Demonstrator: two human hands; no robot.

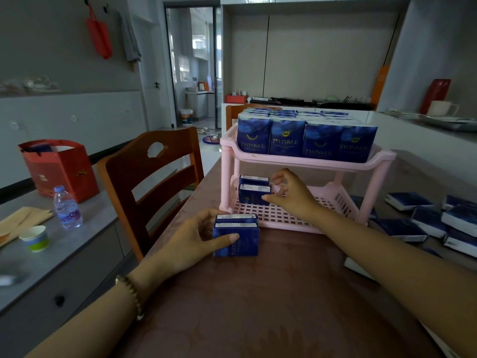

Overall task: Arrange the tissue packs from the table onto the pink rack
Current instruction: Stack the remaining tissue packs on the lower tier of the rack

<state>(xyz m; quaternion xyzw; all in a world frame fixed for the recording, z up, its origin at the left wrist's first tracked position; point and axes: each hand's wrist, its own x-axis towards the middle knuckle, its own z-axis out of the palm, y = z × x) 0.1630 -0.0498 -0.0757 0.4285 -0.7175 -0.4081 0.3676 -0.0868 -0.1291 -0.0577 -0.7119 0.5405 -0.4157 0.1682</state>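
Clasping two upright tissue packs (245, 244) on counter (284, 293) with left grip (188, 239), pinching shelved packs (253, 196) on pink rack (309, 165) lower tier with right grip (291, 195); likely light, squashy, slick-wrapped, so squeeze broad faces.

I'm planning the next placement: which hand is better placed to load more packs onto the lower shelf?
Left. The left hand grips two packs on the table just before the lower shelf; the right hand is occupied holding the shelved packs.

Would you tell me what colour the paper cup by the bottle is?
The paper cup is white with a green band; head view.
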